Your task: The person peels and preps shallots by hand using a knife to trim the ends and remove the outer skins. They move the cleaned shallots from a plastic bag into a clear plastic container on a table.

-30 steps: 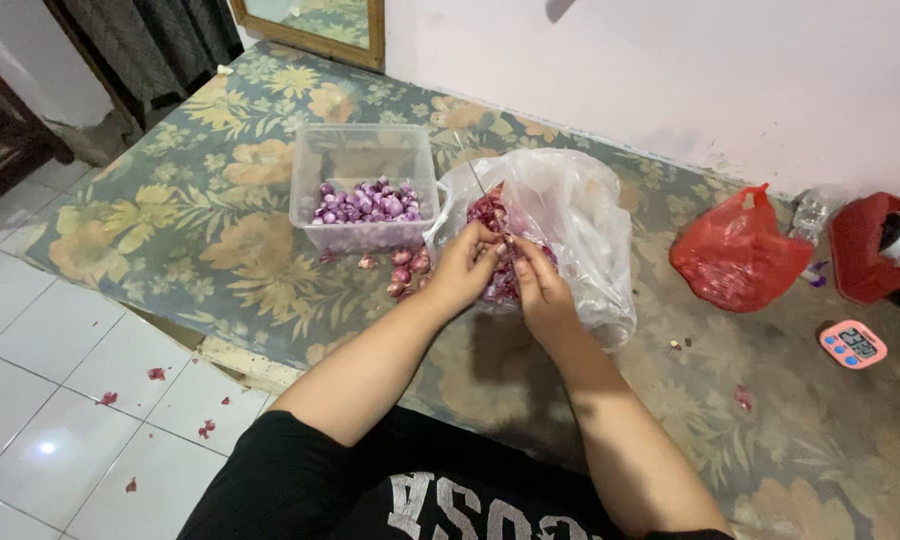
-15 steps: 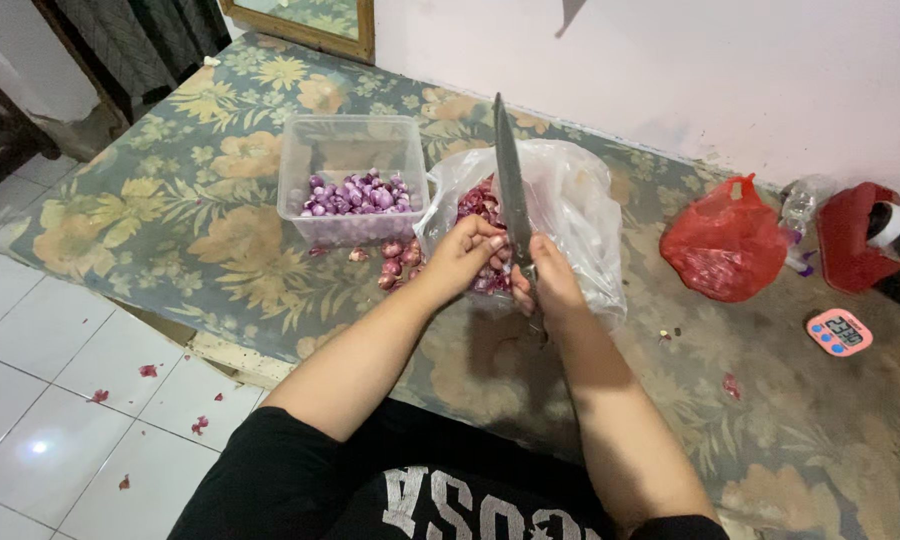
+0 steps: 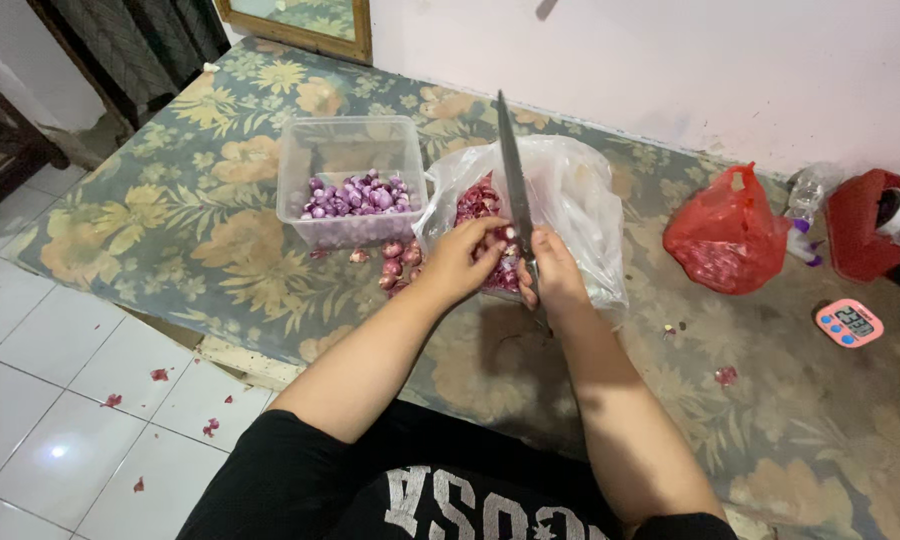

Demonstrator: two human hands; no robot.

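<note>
Steel blade: long grey kitchen knife [image 3: 514,178], upright, gripped in right hand [image 3: 553,281], fingers curled round handle.
Left hand [image 3: 463,262]: fingertips pinching small red shallot [image 3: 506,234] against blade.
Clear plastic bag of shallots [image 3: 570,205]: just behind hands.
Clear plastic tub of peeled purple shallots [image 3: 350,178]: near mattress's left edge.

A floral-patterned mattress [image 3: 220,230] fills the middle, its far edge against a pale wall [image 3: 670,60]. Left of the mattress lies white tiled floor [image 3: 60,380]; behind it leans what may be a wood-framed mirror [image 3: 300,20], beside a dark curtain [image 3: 140,40].
</note>
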